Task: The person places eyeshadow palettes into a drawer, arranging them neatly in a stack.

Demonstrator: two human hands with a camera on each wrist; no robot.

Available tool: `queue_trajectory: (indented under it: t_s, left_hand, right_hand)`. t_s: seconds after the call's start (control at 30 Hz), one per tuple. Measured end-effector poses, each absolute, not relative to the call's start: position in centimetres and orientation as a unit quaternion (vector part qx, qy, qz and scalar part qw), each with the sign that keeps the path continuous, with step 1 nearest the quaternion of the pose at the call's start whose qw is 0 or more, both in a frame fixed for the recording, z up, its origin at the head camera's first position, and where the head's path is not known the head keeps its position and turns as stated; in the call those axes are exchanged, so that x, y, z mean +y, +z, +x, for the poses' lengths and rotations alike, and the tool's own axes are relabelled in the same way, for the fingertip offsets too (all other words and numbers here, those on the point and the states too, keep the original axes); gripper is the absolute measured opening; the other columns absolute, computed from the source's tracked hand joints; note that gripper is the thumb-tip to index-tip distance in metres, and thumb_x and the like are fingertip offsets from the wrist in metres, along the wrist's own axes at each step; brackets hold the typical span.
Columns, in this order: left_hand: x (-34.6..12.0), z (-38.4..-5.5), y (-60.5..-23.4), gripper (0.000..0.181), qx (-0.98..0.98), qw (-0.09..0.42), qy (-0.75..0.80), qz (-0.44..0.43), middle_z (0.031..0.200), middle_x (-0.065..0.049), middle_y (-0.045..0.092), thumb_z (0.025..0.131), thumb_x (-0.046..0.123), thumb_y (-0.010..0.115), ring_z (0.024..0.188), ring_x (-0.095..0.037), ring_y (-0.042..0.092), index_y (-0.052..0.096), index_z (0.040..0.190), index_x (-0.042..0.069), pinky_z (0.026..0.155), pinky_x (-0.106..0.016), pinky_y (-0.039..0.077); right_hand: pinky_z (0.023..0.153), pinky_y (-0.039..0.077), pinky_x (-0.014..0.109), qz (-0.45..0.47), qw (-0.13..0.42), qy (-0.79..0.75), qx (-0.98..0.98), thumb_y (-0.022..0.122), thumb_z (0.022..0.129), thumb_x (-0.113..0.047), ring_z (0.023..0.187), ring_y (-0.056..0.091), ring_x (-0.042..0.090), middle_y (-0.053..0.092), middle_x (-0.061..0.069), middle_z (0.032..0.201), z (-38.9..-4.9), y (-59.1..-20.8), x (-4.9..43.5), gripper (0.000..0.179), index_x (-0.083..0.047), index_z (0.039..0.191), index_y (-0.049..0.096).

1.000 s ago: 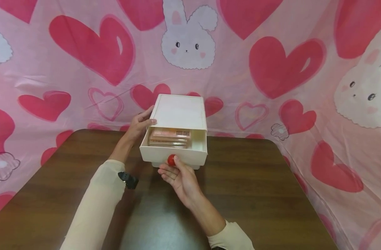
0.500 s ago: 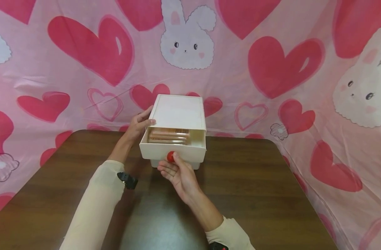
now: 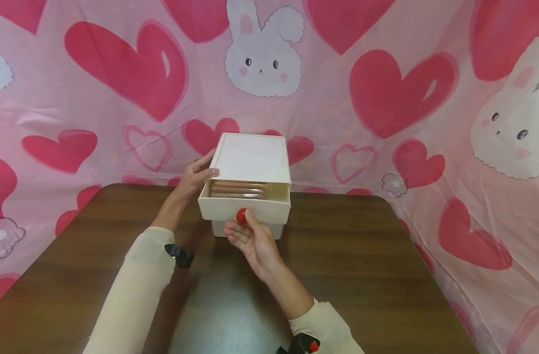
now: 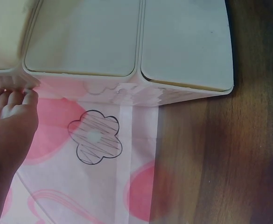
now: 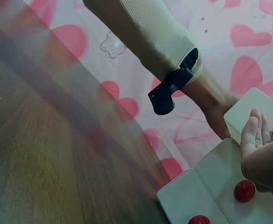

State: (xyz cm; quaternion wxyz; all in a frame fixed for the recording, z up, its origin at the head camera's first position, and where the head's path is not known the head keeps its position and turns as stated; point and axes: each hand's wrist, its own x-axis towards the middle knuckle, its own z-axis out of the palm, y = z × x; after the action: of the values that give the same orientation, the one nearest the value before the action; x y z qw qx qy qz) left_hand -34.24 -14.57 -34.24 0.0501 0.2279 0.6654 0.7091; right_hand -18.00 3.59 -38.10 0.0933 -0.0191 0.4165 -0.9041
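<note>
A white cabinet [image 3: 251, 157] with three stacked drawers stands on the table. Its top drawer [image 3: 220, 209] is partly pulled out, and several flat peach-coloured cases with clear covers [image 3: 236, 191] lie inside on the left. My left hand [image 3: 194, 174] rests on the cabinet's left side, thumb over the top's front corner. At the drawer front my right hand [image 3: 260, 248] touches the round red knob [image 3: 241, 215] with its thumb; its palm faces up and its fingers stretch out below the knob. The middle drawer [image 4: 80, 42] and bottom drawer [image 4: 187, 42] are closed.
Red knobs [image 5: 244, 191] mark the lower drawers too. The dark wooden table [image 3: 362, 275] extends around the cabinet. Behind it hangs a pink cloth [image 3: 326, 113] with hearts and rabbits. A black wrist camera [image 3: 179, 255] is strapped to the left sleeve.
The top drawer has slid back into the cabinet, the right hand moving along with its knob, so less of the cases shows. My left hand has stayed on the cabinet's side.
</note>
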Motion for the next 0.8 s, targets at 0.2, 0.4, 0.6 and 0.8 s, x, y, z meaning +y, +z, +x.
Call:
queue_trajectory:
  t_s: [0.2,0.4,0.6,0.8]
  left_hand:
    - [-14.5,-34.3,-34.1,0.073,0.668,0.046,0.707,0.227,0.169,-0.016,0.022,0.091,0.002,0.051,0.154,-0.029,0.024,0.025,0.159,0.000,0.126,-0.029,0.028]
    - [-14.5,-34.3,-34.2,0.074,0.645,0.045,0.726,0.235,0.169,-0.018,0.018,0.090,-0.003,0.050,0.157,-0.030,0.020,0.022,0.158,-0.004,0.127,-0.031,0.024]
    - [-14.6,-34.3,-34.1,0.075,0.646,0.048,0.724,0.238,0.169,-0.018,0.017,0.090,-0.002,0.050,0.158,-0.031,0.017,0.021,0.159,-0.004,0.129,-0.037,0.019]
    - [-14.6,-34.3,-34.3,0.075,0.653,0.054,0.720,0.230,0.170,-0.016,0.020,0.090,0.002,0.050,0.154,-0.029,0.025,0.022,0.160,0.000,0.114,-0.018,0.041]
  right_hand:
    - [0.077,0.058,0.020,-0.026,0.090,-0.905,0.416,0.044,0.108,-0.031,0.080,0.075,0.007,0.079,-0.005,0.081,-18.7,-38.1,3.7,0.032,-0.012,0.098,0.067]
    - [0.079,0.059,0.021,-0.031,0.083,-0.903,0.420,0.045,0.108,-0.031,0.080,0.075,0.008,0.078,-0.004,0.081,-19.4,-38.0,3.7,0.030,-0.011,0.100,0.066]
    - [0.079,0.059,0.021,-0.024,0.077,-0.901,0.427,0.045,0.108,-0.031,0.080,0.075,0.009,0.078,-0.004,0.081,-20.5,-37.8,3.8,0.031,-0.010,0.100,0.066]
    - [0.078,0.059,0.020,-0.013,0.073,-0.899,0.432,0.043,0.109,-0.030,0.078,0.074,0.009,0.078,-0.004,0.079,-21.6,-37.7,3.9,0.034,-0.008,0.098,0.065]
